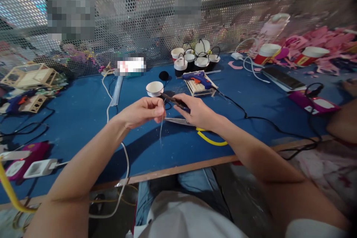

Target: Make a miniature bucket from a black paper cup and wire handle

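Observation:
My left hand point(146, 111) pinches a thin pale strand point(161, 131) whose end hangs down over the table. In my right hand point(198, 109) are dark-handled pliers point(178, 102), their jaws pointing toward my left fingertips. Whether the jaws touch the strand I cannot tell. Just beyond my left hand is a short white cup point(154, 88) with a dark line round its rim. Scissors point(178, 121) with yellow handles lie under my right hand, partly hidden by it. A black round piece point(163, 76) lies behind the white cup.
A blue glue gun point(199, 78) rests on a wooden stick rack point(195, 87), its black cord running right. Several black-and-white cups with loop handles point(201, 61) stand behind. Clear sticks point(117, 91) lie left. On the right are a phone point(283, 78) and a purple power strip point(314, 102).

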`<state>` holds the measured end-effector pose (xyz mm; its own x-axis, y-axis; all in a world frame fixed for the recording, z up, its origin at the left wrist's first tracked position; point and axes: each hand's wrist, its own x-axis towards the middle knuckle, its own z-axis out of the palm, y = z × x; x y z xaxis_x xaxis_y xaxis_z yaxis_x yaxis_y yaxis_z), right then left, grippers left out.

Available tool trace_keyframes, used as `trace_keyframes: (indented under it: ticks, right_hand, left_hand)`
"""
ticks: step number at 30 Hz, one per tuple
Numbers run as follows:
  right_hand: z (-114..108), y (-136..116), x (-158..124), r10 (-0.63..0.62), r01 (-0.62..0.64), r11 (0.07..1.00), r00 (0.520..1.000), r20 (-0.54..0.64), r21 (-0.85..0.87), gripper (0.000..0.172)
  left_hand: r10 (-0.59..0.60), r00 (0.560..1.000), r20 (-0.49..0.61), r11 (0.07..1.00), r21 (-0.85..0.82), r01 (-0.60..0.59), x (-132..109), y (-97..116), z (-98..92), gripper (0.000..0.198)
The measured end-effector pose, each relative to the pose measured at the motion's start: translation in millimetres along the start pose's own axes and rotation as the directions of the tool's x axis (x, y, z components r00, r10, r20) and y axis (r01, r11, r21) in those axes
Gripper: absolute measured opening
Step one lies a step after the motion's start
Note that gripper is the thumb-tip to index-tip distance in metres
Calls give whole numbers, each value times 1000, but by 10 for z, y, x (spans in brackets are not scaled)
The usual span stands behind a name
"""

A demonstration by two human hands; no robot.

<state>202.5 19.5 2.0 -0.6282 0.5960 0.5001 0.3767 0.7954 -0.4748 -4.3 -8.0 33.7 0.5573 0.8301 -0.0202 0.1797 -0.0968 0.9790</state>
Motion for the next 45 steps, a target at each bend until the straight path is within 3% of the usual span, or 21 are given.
trace_keyframes:
  ticks: [2,4,6,8,11,13,15,17,19,22,24,25,27,29,31,34,36,39,41,42,45]
  right_hand:
    - [38,43,-6,71,-71,991,997,-10,-110,29]
    - [69,68,-11,153,-152,970,988,-12,-190,31]
    - [76,62,-12,189,-187,964,982,-9,-192,30]
    - [53,30,-9,163,-164,979,986,-20,-122,27]
    - [-7,-26,-3,74,-74,997,994,-74,9,23]
    - [-34,-42,0,28,-24,999,994,-103,41,23]
    - [-38,-31,1,-6,8,1000,995,-104,22,23]
    - [-21,4,-2,-16,14,999,996,-82,-30,25]
    - [11,48,-8,22,-29,993,998,-59,-117,28]
    - [55,95,-14,136,-143,962,990,-46,-233,32]
    - [56,93,-10,167,-172,957,985,-41,-233,31]
    - [45,81,-6,161,-166,965,986,-40,-204,29]
    - [5,41,4,127,-130,986,991,-32,-107,26]
    - [-40,-1,13,85,-85,996,996,-32,1,26]
    - [-72,-29,18,54,-52,996,998,-28,66,27]
    - [-77,-22,18,27,-26,998,999,-19,54,26]
    - [-55,12,14,39,-39,999,999,-27,-34,25]
    - [-10,71,5,126,-130,966,991,-33,-225,30]
    - [6,88,5,173,-175,945,984,-32,-277,32]
    - [4,85,7,173,-176,949,984,-33,-261,31]
    - [-30,38,19,111,-115,989,993,-46,-95,26]
  left_hand:
    - [38,975,-220,924,380,50,17,56,77,32]
    - [170,900,-402,668,718,195,14,140,138,23]
    - [250,869,-426,489,830,266,-9,222,155,20]
    - [189,918,-348,585,791,180,-46,276,107,22]
    - [88,987,-133,932,362,-34,-93,263,-36,33]
    - [61,998,-14,997,52,-60,-98,195,-104,33]
    - [34,998,61,996,-90,-29,-80,116,-111,32]
    - [10,999,35,999,-33,-9,-47,61,-60,30]
    - [23,991,-133,966,258,12,-16,54,28,29]
    - [206,886,-417,594,772,225,-5,127,155,19]
    - [273,855,-440,401,860,314,-28,201,174,18]
    - [249,875,-416,421,860,289,-46,234,153,19]
    - [156,944,-291,660,742,120,-79,274,57,27]
    - [99,985,-144,905,425,-29,-94,258,-65,35]
    - [67,997,-50,985,163,-58,-82,192,-153,37]
    - [29,999,21,998,50,-30,-35,87,-147,38]
    - [35,997,-66,975,220,-19,-9,77,-57,36]
    - [175,925,-336,678,722,134,-4,165,112,27]
    - [281,873,-399,459,854,244,-25,246,169,21]
    - [276,878,-391,441,863,246,-40,279,165,20]
    - [123,967,-222,735,675,61,-84,314,35,26]
